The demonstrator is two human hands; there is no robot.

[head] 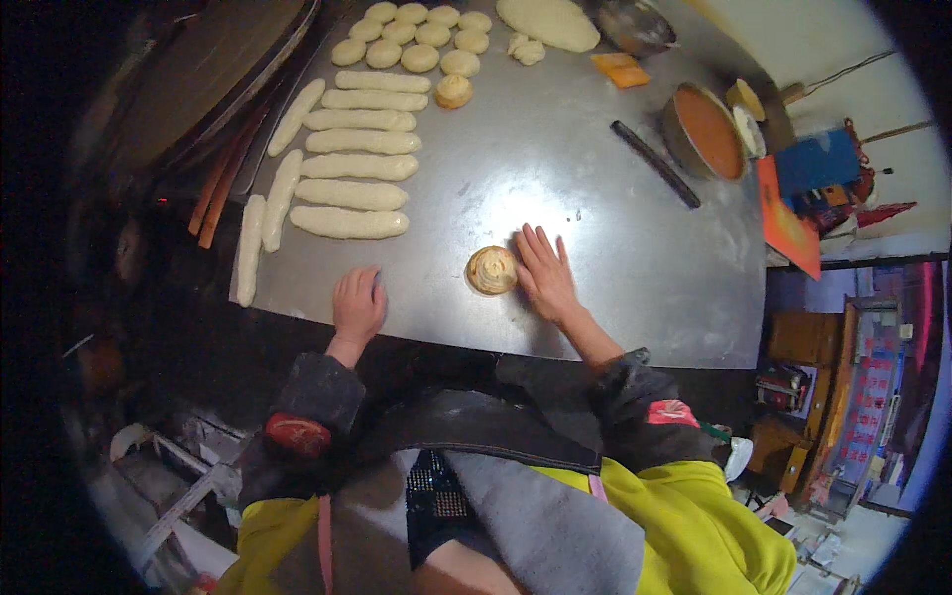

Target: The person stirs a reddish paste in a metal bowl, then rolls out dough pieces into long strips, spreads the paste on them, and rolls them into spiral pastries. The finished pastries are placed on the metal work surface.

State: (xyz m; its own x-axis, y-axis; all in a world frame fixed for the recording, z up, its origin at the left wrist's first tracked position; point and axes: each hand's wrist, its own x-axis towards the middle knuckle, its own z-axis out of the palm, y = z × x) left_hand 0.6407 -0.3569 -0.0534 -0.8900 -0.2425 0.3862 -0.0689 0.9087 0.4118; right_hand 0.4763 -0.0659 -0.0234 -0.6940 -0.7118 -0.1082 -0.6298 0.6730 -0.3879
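Observation:
A coiled, layered dough piece (491, 271) stands on the metal worktop (595, 297) in front of me. Against its right side rests my right hand (547, 275), palm down with the fingers stretched out. My left hand (358, 301) lies at the worktop's front edge, left of the coil, its fingers curled; whether something small is inside them cannot be told. Long dough strips (349, 223) lie in a stack of rows beyond my left hand. Behind them are rows of round dough pieces (420, 58), with another coiled dough piece (454, 91) at their near right corner.
A dark rod (654, 163) lies at the right beside a metal bowl of reddish-brown filling (706, 134). Farther back are an orange-yellow packet (621, 70), a small dough lump (526, 50), a large dough slab (550, 22) and another bowl (638, 28). A large round griddle-like surface (201, 67) stands left.

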